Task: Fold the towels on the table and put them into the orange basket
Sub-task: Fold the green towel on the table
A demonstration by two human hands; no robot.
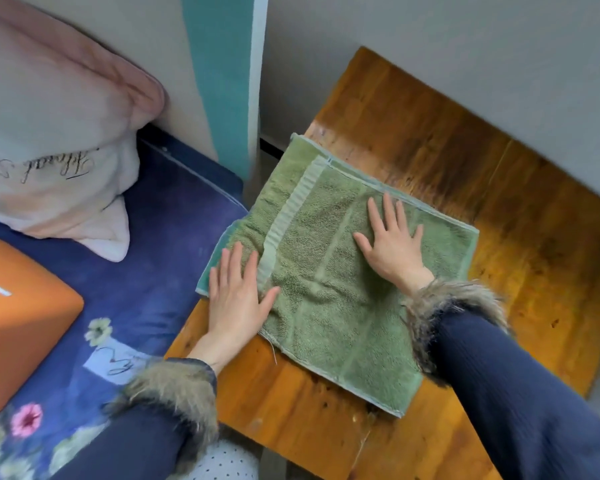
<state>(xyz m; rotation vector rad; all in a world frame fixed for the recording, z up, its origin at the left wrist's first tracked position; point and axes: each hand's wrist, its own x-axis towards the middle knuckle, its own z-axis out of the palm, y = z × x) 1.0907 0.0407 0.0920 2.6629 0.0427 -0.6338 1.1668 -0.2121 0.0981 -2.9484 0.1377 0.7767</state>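
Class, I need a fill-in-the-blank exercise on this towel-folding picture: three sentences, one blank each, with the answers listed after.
1. Both hands, left and right, press flat on the ____ towel.
2. The towel lies on a ____ table.
3. The orange basket stands to the person's ____.

Missing words: green; wooden; left

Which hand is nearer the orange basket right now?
The left hand. It presses flat on the green towel's left edge, the side toward the orange basket. The right hand lies flat farther right, near the towel's middle.
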